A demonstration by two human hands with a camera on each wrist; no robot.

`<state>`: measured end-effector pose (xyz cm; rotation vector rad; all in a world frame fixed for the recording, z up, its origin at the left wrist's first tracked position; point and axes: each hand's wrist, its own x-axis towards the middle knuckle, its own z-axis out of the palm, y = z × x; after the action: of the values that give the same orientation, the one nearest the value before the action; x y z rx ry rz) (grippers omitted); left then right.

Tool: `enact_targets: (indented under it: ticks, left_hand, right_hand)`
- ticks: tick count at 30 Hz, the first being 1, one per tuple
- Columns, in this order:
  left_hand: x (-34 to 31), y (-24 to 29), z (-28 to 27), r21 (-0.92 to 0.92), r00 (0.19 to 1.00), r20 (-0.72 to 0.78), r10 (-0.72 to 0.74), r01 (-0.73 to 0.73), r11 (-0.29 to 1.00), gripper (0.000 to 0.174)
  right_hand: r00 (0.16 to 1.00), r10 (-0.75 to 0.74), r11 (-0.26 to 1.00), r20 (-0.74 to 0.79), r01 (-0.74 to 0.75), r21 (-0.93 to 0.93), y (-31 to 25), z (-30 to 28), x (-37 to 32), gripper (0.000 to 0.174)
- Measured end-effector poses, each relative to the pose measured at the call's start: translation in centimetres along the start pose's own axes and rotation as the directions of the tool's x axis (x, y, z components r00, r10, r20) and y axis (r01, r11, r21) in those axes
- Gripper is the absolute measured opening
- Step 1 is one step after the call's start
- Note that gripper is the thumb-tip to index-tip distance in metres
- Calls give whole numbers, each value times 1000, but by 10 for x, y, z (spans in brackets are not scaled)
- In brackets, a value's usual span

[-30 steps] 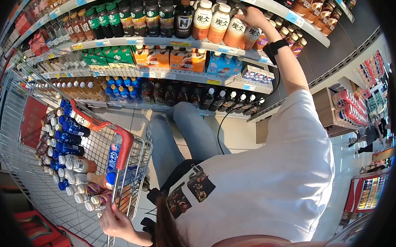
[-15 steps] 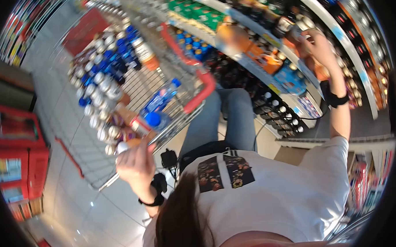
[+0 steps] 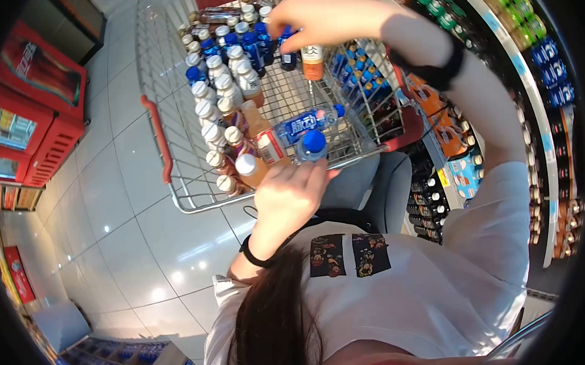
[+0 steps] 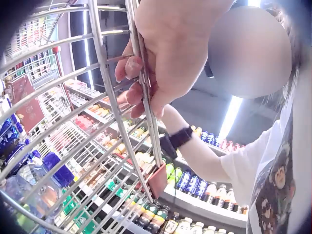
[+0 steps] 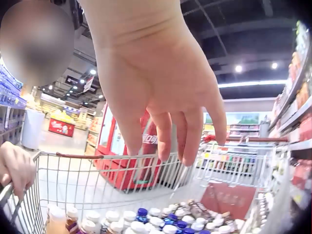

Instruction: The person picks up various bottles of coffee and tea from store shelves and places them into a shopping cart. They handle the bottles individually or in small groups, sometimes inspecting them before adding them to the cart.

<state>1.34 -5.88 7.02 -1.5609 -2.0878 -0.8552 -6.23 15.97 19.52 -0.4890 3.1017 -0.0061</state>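
Observation:
My left hand grips the metal rim of a shopping cart, its fingers curled round the wire. Above the cart's far part my right hand hangs with fingers loosely spread and pointing down, nothing between them in the right wrist view. Below it stands a bottle with a white label and orange lower part, beside dark blue bottles. Rows of white-capped bottles line the cart's left side. Near my left hand lie a blue-labelled bottle and a blue-capped clear bottle.
Store shelves full of drinks run along the right. The cart's red handle lies between them and the basket. Red coolers stand at the left across the tiled floor.
The right hand has left the bottles on the shelf and come over the cart. The head view has swung left. The left hand stays at the cart's rim.

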Motion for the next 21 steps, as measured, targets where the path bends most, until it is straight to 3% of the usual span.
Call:
enact_targets:
  ticks: [1,2,5,7,8,10,11,14,15,17,19,21]
  left_hand:
    - [0,0,-1,12,1000,2,4,-4,1000,21]
    - [-1,0,-1,22,1000,4,10,-10,1000,22]
    - [-3,-1,1,23,1000,-10,16,-16,1000,23]
    - [-3,-2,1,37,999,-13,34,-33,999,24]
    - [-3,-2,1,38,999,-20,39,-38,999,24]
    - [-2,-3,1,41,998,-39,48,-46,998,23]
    - [-2,-3,2,41,998,-46,48,-46,998,23]
    - [-2,-4,2,42,996,-62,62,-60,997,22]
    - [-2,-4,1,46,995,-69,68,-65,997,22]
    - [-2,-4,1,51,995,-74,72,-68,996,22]
    - [-3,-5,3,52,995,-69,77,-74,996,21]
    - [-3,-5,3,54,994,-71,78,-74,996,21]
  right_hand:
    - [994,-94,993,51,89,80,-6,26,30,30]
    - [976,-86,991,199,62,120,-22,46,55,33]
    - [816,-293,950,499,190,247,-52,137,104,43]
    - [782,-269,947,562,107,303,-77,158,91,51]
    - [819,-280,909,500,59,413,-83,179,83,50]
    - [691,-285,889,664,-68,452,-98,182,82,51]
    - [790,-310,907,529,78,415,-102,182,73,49]
    - [795,-216,904,567,-57,424,-117,170,68,46]
    - [824,-243,928,511,44,371,-115,192,76,36]
    - [943,-187,941,274,92,325,-115,194,85,33]
    - [983,-169,958,-78,182,222,-114,205,100,39]
    - [970,-225,963,95,207,175,-107,209,122,42]
